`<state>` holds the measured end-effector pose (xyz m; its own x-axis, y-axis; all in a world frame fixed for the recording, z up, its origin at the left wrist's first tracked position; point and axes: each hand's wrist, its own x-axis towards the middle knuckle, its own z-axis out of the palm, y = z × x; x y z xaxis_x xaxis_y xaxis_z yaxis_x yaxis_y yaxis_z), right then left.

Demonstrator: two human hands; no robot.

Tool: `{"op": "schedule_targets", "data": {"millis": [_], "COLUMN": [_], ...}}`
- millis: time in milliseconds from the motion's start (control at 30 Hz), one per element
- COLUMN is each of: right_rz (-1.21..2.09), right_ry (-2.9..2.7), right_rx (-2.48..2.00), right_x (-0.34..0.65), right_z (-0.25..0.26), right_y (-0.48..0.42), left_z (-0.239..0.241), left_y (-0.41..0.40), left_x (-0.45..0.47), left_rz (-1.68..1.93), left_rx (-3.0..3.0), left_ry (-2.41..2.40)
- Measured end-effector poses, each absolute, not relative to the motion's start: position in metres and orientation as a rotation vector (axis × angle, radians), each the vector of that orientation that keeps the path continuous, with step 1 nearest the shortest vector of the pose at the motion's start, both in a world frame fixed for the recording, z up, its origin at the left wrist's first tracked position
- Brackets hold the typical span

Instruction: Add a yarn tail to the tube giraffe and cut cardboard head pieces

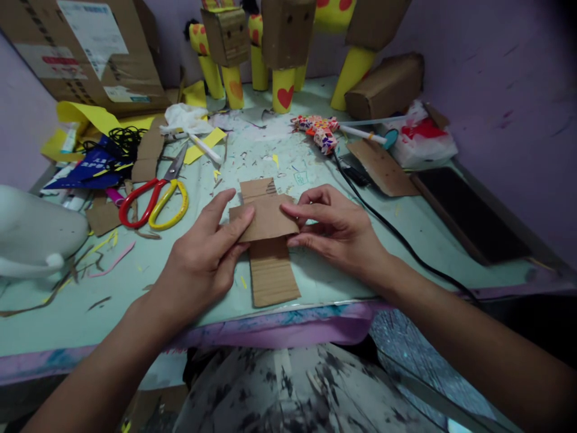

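A small brown cardboard piece (267, 219) is held level between my two hands, just over the table's front edge. My left hand (210, 246) pinches its left end, thumb on top and fingers beneath. At its right end, my right hand (336, 225) grips with the thumb and fingertips. Under it lies a longer cardboard strip (274, 273), running front to back, so the two make a cross shape. The strip's far end sticks out behind and shows bare corrugation. Whether the two pieces touch or are joined, I cannot tell.
Scissors (155, 201) with red and yellow handles lie left. A cloth-patterned glue gun (322, 129) rests behind, its black cord (396, 234) curving right. A phone (469, 210) lies at right. Cardboard giraffe figures (283, 54) stand at the back; a white jug (40, 231) is far left.
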<state>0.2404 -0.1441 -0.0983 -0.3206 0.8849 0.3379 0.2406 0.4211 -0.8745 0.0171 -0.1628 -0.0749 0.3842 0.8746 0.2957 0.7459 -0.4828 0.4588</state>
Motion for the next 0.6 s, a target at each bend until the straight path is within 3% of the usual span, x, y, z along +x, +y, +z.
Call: {"op": "schedule_targets", "data": {"millis": [333,600], "right_rz": [0.855,0.854], "right_ry": [-1.813,-1.770], "right_rx": [-0.961,-0.948], "right_x": [0.2396,0.2357], "right_z": [-0.0968,-0.0982], "right_y": [-0.1474,-0.1472], "left_z": [-0.0725,-0.0769], "left_y": [-0.1662,-0.1671], "left_x": [0.0253,0.0191], "left_rz": [0.569,0.675], "left_rx": [2.531,2.119], "left_ry": [1.384,1.387]}}
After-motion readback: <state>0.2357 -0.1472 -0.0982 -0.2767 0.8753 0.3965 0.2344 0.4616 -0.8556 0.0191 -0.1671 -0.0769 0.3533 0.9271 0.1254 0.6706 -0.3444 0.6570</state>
